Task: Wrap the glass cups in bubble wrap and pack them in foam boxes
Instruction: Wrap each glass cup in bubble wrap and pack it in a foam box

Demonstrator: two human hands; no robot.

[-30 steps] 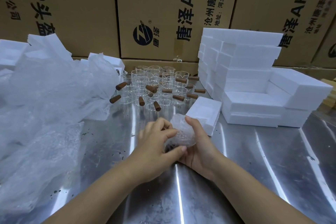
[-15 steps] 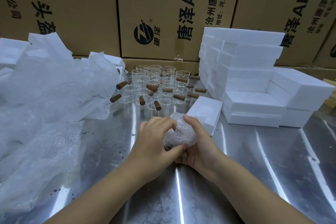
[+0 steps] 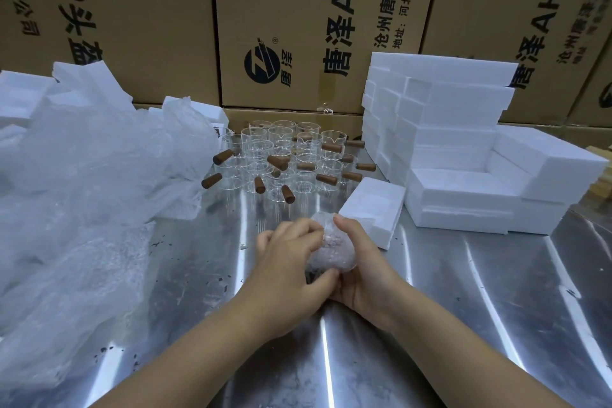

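Observation:
Both hands meet at the table's middle around a bubble-wrapped bundle (image 3: 331,247); the cup inside is hidden by the wrap. My left hand (image 3: 291,262) curls its fingers over the bundle's left side, thumb underneath. My right hand (image 3: 361,270) cups it from the right and below, a fingertip on top. Just behind stands a single white foam box (image 3: 372,209). Several bare glass cups with brown wooden handles (image 3: 284,162) cluster at the back centre.
A big heap of bubble wrap and plastic film (image 3: 82,209) covers the left of the steel table (image 3: 480,308). Stacked white foam boxes (image 3: 447,149) fill the back right. Cardboard cartons (image 3: 298,20) wall off the rear.
My left fingers have closed further over the bundle, which looks more tightly gathered. Both hands stayed in the same place.

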